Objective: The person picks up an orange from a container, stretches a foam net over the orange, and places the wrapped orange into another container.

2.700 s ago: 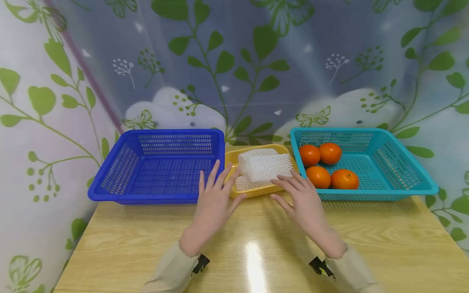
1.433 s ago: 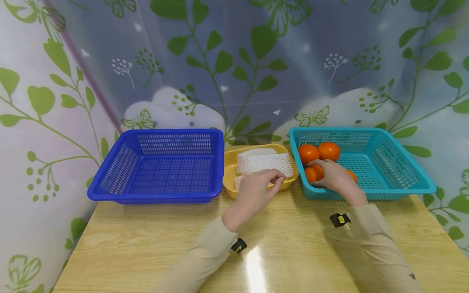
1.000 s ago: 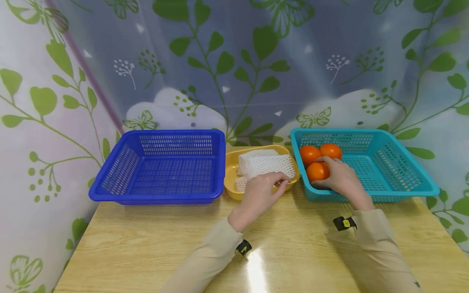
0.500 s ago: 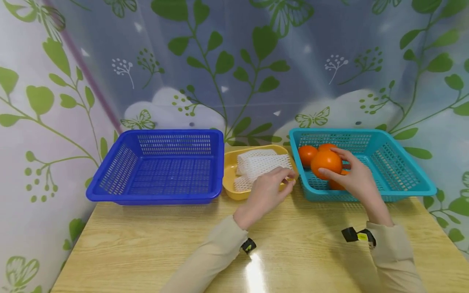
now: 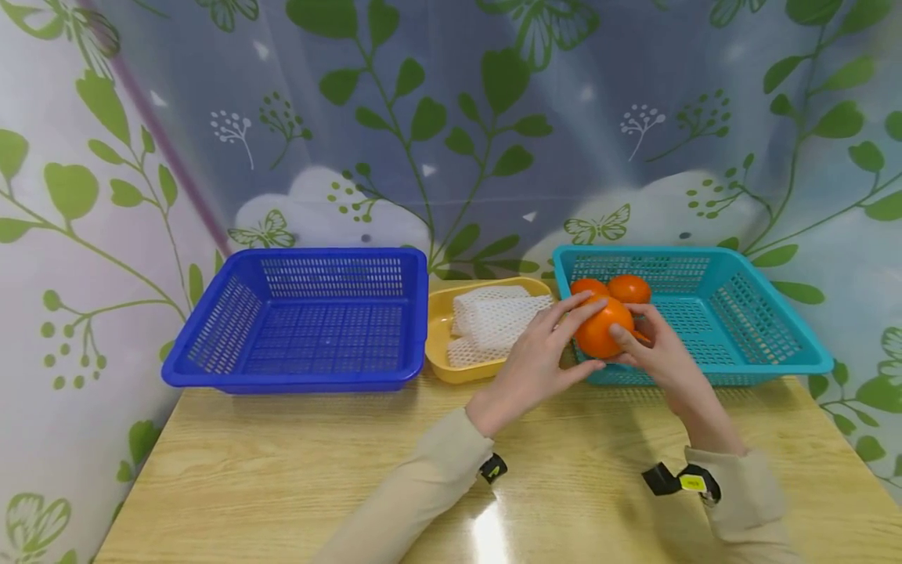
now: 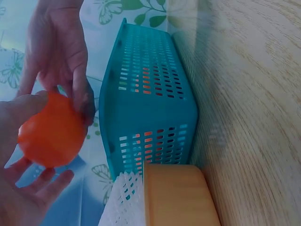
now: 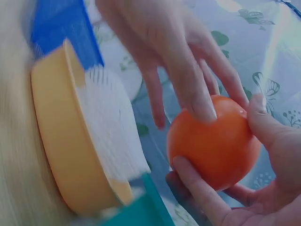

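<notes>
My right hand grips a round, glossy orange between thumb and fingers, raised over the near left corner of the teal basket. My left hand reaches in from the left with spread, fairly straight fingers. Its upper fingers overlap the fruit, while the left thumb points below it. In the right wrist view, a left fingertip lies against the orange. Two more oranges sit at the basket's back left; the rest of its near left corner is hidden by the hands.
A yellow tray stands left of the teal basket, holding white foam mesh sleeves. A blue basket is at the tray's left. All stand along the back of a wooden table, before a leaf-printed curtain.
Both hands started at the yellow tray. My right hand went into the teal basket, grasped an orange and lifted it leftward. My left hand shifted right from the tray and opened around the orange.
</notes>
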`<state>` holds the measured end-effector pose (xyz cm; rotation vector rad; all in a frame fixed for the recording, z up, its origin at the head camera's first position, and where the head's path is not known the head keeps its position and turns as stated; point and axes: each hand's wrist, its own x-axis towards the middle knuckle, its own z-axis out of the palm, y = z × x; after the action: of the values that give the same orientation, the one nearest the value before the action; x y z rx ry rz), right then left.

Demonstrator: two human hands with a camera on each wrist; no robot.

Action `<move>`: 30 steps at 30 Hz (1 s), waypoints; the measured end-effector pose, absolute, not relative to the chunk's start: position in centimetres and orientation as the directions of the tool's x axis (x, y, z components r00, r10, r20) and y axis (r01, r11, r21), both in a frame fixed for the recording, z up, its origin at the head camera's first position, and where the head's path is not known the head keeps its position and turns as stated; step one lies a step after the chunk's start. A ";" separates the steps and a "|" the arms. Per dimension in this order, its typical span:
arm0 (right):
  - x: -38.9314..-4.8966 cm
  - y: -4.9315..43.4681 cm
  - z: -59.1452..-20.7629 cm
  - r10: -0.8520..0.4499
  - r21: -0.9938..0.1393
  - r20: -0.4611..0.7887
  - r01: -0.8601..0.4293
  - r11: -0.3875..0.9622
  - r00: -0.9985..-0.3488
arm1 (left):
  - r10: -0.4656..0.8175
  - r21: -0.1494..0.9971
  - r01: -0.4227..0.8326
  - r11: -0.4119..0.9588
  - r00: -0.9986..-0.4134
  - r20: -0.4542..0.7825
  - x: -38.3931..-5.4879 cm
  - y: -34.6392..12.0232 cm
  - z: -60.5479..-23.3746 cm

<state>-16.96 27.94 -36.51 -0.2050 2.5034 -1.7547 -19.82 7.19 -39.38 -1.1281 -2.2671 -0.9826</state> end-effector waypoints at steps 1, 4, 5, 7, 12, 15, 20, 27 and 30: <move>-16.9 27.7 -36.6 -0.157 -0.949 0.007 -0.057 0.311 -0.988 | 0.506 0.415 0.812 0.411 -0.582 0.637 -19.8 7.2 -39.4; -16.7 27.0 -36.8 -0.161 -0.964 -0.012 -0.032 0.265 -0.987 | 0.478 0.447 0.810 0.379 -0.585 0.656 -19.8 7.3 -39.4; -16.7 26.8 -36.9 -0.161 -0.964 -0.012 -0.031 0.264 -0.987 | 0.466 0.458 0.808 0.370 -0.588 0.661 -19.8 7.2 -39.4; -16.5 26.4 -36.9 -0.157 -0.961 -0.005 -0.039 0.274 -0.988 | 0.444 0.476 0.804 0.355 -0.594 0.671 -19.7 7.1 -39.3; -16.3 25.6 -36.9 -0.167 -0.952 0.026 -0.075 0.295 -0.986 | 0.413 0.544 0.767 0.341 -0.642 0.646 -19.6 6.1 -39.0; -16.3 25.2 -37.0 -0.190 -0.943 0.037 -0.098 0.318 -0.981 | 0.406 0.604 0.727 0.328 -0.685 0.605 -19.6 5.4 -38.9; -16.3 24.5 -37.2 -0.244 -0.912 0.082 -0.171 0.372 -0.966 | 0.410 0.662 0.685 0.303 -0.721 0.559 -19.4 3.9 -38.7; -16.3 23.9 -37.8 -0.300 -0.860 0.182 -0.300 0.413 -0.936 | 0.424 0.738 0.612 0.286 -0.771 0.475 -18.9 1.9 -38.5; -16.3 23.6 -38.1 -0.338 -0.867 0.199 -0.326 0.378 -0.920 | 0.438 0.760 0.585 0.282 -0.784 0.440 -18.6 1.0 -38.6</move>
<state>-16.27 23.63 -38.10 -0.6268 2.5979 -1.6300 -18.56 1.00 -38.55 -0.9639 -2.3954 -1.5205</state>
